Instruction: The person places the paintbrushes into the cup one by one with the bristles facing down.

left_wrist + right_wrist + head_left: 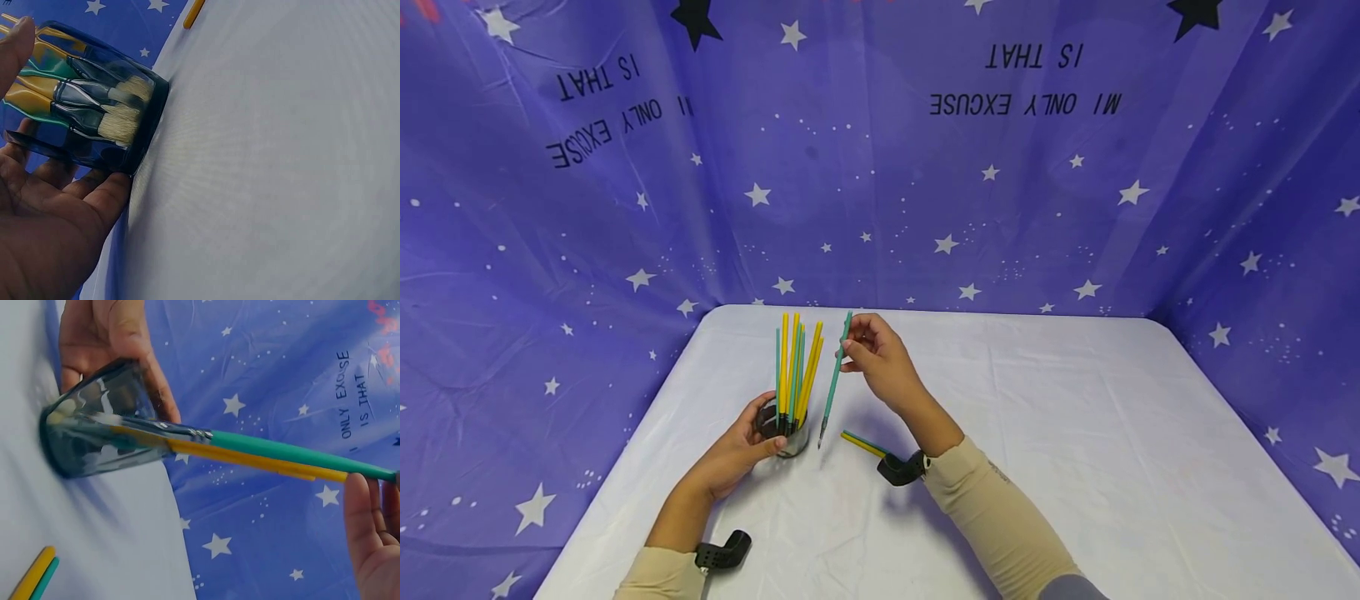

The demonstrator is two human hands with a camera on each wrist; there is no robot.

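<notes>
My left hand (733, 458) grips a dark, see-through glass (795, 443) on the white table, thumb on one side and fingers round the other. Several yellow and green paintbrushes (795, 371) stand in it with their handles up; their pale bristles (120, 125) show through the glass wall in the left wrist view. To the right of the glass, my right hand (883, 365) pinches a green paintbrush (834, 385) near its handle's top end. This brush tilts slightly, bristles down, outside the glass in the head view.
A yellow and a green handle (863, 443) lie on the table under my right wrist, partly hidden by the black wrist camera (901, 469). The white-covered table (1075, 433) stretches off to the right. A purple star-printed curtain (880, 217) surrounds its back and sides.
</notes>
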